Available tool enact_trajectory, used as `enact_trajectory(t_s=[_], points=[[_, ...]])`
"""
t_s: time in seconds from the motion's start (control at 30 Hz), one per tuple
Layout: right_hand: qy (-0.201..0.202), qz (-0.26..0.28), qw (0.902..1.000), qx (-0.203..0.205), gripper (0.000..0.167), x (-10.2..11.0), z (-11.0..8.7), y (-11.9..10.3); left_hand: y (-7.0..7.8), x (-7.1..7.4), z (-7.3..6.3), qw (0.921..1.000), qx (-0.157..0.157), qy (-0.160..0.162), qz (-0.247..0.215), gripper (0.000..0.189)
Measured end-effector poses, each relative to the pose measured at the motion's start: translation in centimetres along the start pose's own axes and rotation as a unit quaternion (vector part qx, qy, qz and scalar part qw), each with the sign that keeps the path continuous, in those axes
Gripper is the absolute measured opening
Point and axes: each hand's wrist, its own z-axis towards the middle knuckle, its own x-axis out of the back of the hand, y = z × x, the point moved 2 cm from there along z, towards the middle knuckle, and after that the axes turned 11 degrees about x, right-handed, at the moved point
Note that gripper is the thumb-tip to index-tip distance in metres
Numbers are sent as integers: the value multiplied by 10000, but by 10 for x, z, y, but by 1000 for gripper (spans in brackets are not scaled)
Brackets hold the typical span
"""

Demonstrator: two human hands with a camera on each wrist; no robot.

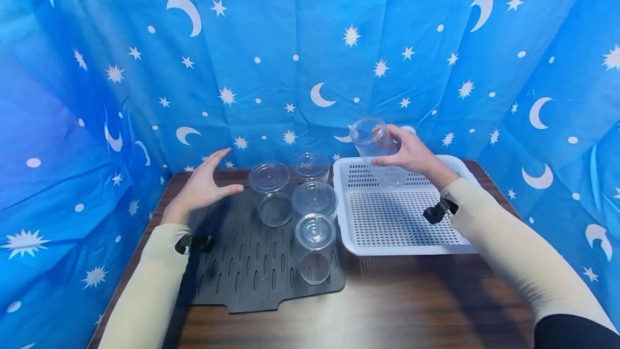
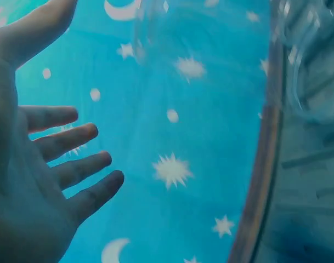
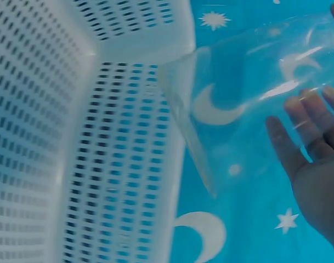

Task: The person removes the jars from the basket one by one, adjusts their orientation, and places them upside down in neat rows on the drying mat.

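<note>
My right hand (image 1: pixel 413 151) grips a clear plastic cup (image 1: pixel 369 143) by its side, tilted above the back of the white basket (image 1: pixel 409 251). In the right wrist view the cup's (image 3: pixel 238 109) base end overlaps the basket's edge, with the fingers around its wall. Spread wide, my left hand (image 1: pixel 199 186) hovers over the left part of the black mat (image 1: pixel 242 268) with nothing in it. Nearest to it on the mat stands a clear lidded cup (image 1: pixel 269 178). More lidded cups stand in a row to its right, a front one (image 1: pixel 315 233) among them.
The perforated basket sits on the right of the wooden table (image 1: pixel 387 306), beside the mat. A blue curtain (image 1: pixel 290 31) with white moons and stars hangs close behind the table and along both sides. Dark wrist cameras (image 1: pixel 438 210) are strapped over the sleeves.
</note>
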Motion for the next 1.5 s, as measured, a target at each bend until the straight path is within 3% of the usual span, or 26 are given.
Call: enact_trajectory(t_s=[0.2,0.43,0.77,0.9,1.13,1.5], points=[[-216,-776,9967,68,80,9,13,-22,32,6,-1,9942,-556,331,-860,91],[-697,-1525,9855,269,91,13,30,-47,69,7,6,9784,-1171,314,-1672,84],[-1251,-2186,9622,1039,90,10,50,-86,104,-4,7,9766,-834,79,-1983,83],[-1354,-2340,9550,1223,85,8,55,-97,118,-5,7,9697,-861,-146,-2280,79],[-1590,-2558,9463,1178,89,-2,61,-115,137,-9,8,9513,-986,-454,-2885,72],[-1669,-2946,9317,1316,86,-19,65,-133,159,-21,10,9536,-922,-685,-2782,77]])
